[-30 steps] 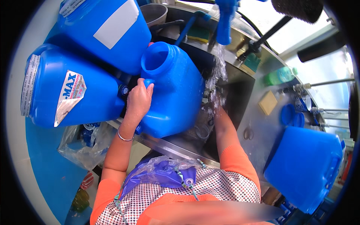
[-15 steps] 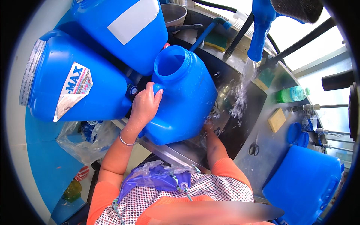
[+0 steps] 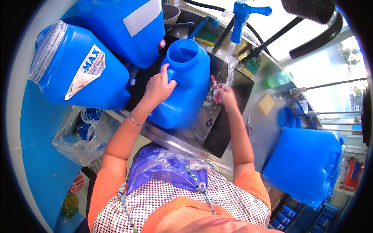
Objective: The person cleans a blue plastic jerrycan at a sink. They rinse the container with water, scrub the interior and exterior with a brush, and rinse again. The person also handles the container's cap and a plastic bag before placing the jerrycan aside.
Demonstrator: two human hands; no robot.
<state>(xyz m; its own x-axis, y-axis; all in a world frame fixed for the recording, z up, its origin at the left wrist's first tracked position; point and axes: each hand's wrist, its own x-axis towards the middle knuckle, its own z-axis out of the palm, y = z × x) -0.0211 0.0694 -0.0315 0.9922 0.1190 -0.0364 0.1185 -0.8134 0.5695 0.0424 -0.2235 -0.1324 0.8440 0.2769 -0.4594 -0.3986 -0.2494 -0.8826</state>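
Note:
A blue plastic jug (image 3: 185, 91) stands tilted in the metal sink (image 3: 176, 144), its wide round mouth uncovered. My left hand (image 3: 159, 87) is closed around the jug's handle near the neck. To the right of the jug, my right hand (image 3: 224, 95) is under the water stream (image 3: 230, 64) falling from a blue tap (image 3: 241, 21). Its fingers are bent together around something small with red and white on it, too wet and small to name. A small dark ring-shaped piece (image 3: 209, 122) lies on the sink bottom.
Two larger blue jugs (image 3: 105, 70) lie at the left, with a clear plastic bag (image 3: 79, 145) below. Along the right ledge are a yellow sponge (image 3: 266, 104), scissors (image 3: 249, 126), a green bottle (image 3: 278, 80) and another blue jug (image 3: 301, 163). A dark brush (image 3: 309, 9) hangs overhead.
My right hand has come up from low behind the jug into the water stream, with something small in its fingers. My left hand keeps the jug's handle. The whole view has shifted.

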